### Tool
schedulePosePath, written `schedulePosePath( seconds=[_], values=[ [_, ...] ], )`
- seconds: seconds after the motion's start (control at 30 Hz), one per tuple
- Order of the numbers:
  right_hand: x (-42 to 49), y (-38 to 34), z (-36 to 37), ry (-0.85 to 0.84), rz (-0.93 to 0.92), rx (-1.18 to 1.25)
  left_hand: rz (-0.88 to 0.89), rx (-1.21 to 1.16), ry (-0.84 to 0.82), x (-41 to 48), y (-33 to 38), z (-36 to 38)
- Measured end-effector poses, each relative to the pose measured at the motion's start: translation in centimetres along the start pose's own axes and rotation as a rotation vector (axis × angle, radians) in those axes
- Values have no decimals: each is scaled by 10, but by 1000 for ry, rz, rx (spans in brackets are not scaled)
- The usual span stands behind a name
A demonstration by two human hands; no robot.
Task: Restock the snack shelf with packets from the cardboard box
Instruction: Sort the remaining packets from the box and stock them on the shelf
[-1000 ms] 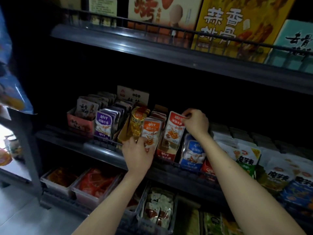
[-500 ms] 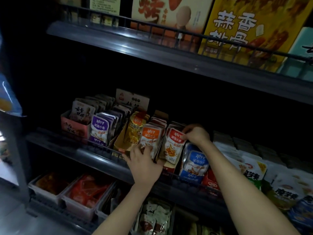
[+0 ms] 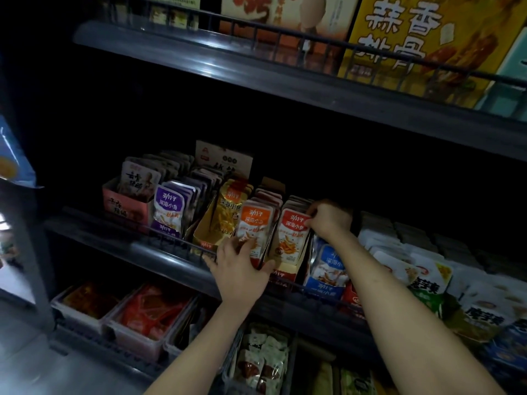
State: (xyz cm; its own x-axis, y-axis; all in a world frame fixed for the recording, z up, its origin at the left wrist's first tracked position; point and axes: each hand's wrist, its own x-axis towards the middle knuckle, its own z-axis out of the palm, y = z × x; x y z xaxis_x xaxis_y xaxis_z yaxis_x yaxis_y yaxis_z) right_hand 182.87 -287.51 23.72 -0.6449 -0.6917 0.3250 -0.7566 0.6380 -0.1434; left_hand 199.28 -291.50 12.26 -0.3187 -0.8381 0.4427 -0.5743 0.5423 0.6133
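1. The shelf (image 3: 148, 246) is the biggest thing here. Its front rim runs below both of your hands. High above your grip stands a big yellow box (image 3: 413, 38), with 蒜香排骨 printed large on it.
2. An open carton (image 3: 288, 267) sits directly under your right-hand pinch and holds a row of packets upright. The supply box for restocking is not in view.
3. Your left hand (image 3: 239, 269) is lower than the pinch and to its left. Its fingers are spread and almost straight on the lower front of the orange packet (image 3: 253, 223). It presses there and closes round nothing.
4. Your right hand (image 3: 328, 219) pinches the upper right corner of the red packet (image 3: 291, 238), with the fingers curled over its top edge. This packet is the front one of its row and stands in the carton, tilted a little.
5. I judge the red packet to be light, soft and glossy, so it may bend or slide in a corner pinch. Taking it along the flat sealed top edge would hold it better. Do not squeeze the filled middle.
6. The red and orange packets both read 深海小鱼. So does the blue packet (image 3: 328, 266), just below your pinch, and the purple packet (image 3: 168, 212), far to its left. The brand mark above this text is too stylised for me to read surely.
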Motion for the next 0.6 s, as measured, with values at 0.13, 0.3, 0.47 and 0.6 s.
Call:
schedulePosePath(
  seconds=[0.13,0.3,0.47,0.6],
  values=[
    [1,0,2,-11,-36,-113,40,38,40,-1,-5,7],
    [0,2,1,16,-69,-115,62,80,20,-3,-9,9],
    [-8,3,-5,120,-112,-86,39,88,22,-1,-8,9],
    [-31,6,-20,207,-159,-47,73,129,-3,0,-5,1]
  ],
)
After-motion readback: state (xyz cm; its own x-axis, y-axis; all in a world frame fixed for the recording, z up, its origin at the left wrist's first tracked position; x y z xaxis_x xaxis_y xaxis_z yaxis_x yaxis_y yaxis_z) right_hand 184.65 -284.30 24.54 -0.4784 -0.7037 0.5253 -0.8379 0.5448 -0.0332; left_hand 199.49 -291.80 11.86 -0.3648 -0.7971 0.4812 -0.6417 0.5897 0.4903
